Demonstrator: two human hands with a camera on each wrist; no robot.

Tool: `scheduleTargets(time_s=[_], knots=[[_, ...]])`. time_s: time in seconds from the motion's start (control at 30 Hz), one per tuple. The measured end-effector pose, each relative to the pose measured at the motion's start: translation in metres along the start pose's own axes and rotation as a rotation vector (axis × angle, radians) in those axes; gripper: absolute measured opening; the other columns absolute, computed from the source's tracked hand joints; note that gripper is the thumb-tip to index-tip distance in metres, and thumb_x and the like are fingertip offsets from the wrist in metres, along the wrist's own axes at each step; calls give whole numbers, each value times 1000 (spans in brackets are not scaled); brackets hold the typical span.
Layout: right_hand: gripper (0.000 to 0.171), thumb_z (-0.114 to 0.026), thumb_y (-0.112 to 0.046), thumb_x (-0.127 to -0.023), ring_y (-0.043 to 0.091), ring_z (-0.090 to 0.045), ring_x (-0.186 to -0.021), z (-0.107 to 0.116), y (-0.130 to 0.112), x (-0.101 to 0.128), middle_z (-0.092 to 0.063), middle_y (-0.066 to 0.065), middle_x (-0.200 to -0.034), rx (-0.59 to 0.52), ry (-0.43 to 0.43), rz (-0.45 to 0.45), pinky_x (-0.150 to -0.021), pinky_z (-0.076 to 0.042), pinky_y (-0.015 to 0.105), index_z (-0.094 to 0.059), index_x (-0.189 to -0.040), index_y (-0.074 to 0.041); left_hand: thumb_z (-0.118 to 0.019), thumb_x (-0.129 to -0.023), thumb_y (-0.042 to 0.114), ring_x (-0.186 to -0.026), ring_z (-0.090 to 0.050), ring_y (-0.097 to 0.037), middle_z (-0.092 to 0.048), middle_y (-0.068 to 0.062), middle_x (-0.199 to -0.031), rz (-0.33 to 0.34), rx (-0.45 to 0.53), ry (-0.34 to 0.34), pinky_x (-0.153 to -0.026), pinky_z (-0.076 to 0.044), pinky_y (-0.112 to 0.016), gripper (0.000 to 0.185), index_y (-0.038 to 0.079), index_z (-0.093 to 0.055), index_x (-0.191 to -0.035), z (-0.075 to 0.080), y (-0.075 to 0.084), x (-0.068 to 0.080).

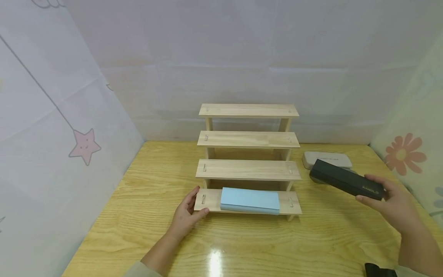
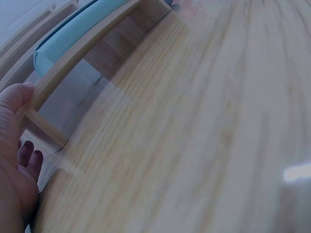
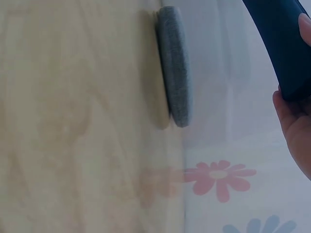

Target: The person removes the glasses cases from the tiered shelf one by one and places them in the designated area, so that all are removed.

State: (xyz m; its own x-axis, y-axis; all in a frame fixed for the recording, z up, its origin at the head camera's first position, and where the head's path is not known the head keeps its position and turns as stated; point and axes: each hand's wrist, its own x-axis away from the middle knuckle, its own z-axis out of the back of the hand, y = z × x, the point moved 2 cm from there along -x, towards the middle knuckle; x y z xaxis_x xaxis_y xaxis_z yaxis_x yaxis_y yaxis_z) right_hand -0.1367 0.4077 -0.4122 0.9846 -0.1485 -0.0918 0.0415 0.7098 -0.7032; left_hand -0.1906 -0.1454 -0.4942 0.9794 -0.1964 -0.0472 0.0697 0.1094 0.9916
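A: Here, in the head view, what do the two hands do?

B: The left hand (image 1: 187, 217) rests at the left end of the lowest step of the wooden stepped rack (image 1: 247, 139), thumb on the step's front edge, fingers loosely extended along its end. The right hand (image 1: 392, 202) holds the black case (image 1: 346, 179) lifted above the bench (image 1: 138, 215), to the right of the rack, with its fingers curled round the case's near end.

A: And what lies around them?

B: A light blue case (image 1: 250, 200) lies flat along the lowest step. A grey case (image 1: 327, 159) sits on the bench behind the black case, near the back wall.

A: What does the left wrist view add?

B: The left hand (image 2: 14, 160) shows at the frame's left, thumb tip touching the rack's lowest step (image 2: 82, 51); the light blue case (image 2: 77, 29) lies on that step just beyond. The bench (image 2: 194, 136) fills the rest.

A: And the right wrist view?

B: The black case (image 3: 282, 39) sits top right, held by the right hand (image 3: 294, 121), one fingertip showing on the case's edge. The grey case (image 3: 175, 68) lies at the bench's (image 3: 73, 121) far edge, against a flower-printed wall.
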Motion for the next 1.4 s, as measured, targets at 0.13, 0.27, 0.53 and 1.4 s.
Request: scheduleTargets(time_s=[0.13,0.27,0.53,1.4], knots=[[83,-73,-35,-89,38,-54,-116,-3,9,3,-22,36,-153,36,-38,-71,-61,-38,10,-26,-156,-25,-75,-86,9,-147,-30,-27,-28,-14,-160,5,-5,1,-116,-27,-33,82,8,-29,-154,0,0,0],[83,-71,-35,-90,61,-40,-120,-8,16,4,-16,38,-154,16,-69,-95,-61,-42,10,-23,-157,-24,-75,-86,9,-147,-28,-27,-27,-13,-161,10,-9,5,-117,-26,-35,81,8,-29,-153,0,0,0],[85,-69,-36,-92,66,-31,-125,-11,22,3,-6,37,-157,4,-112,-89,-62,-41,7,-20,-158,-13,-75,-86,10,-148,-26,-27,-26,-12,-161,13,-11,8,-117,-23,-38,82,8,-29,-154,0,1,0],[91,-68,-42,-91,62,-40,-122,-14,46,-5,-20,43,-148,35,-263,-159,-74,-52,35,-18,-155,-1,-74,-86,8,-147,-28,-27,-26,-15,-161,-9,7,5,-109,-29,-12,82,5,-28,-153,0,1,0]])
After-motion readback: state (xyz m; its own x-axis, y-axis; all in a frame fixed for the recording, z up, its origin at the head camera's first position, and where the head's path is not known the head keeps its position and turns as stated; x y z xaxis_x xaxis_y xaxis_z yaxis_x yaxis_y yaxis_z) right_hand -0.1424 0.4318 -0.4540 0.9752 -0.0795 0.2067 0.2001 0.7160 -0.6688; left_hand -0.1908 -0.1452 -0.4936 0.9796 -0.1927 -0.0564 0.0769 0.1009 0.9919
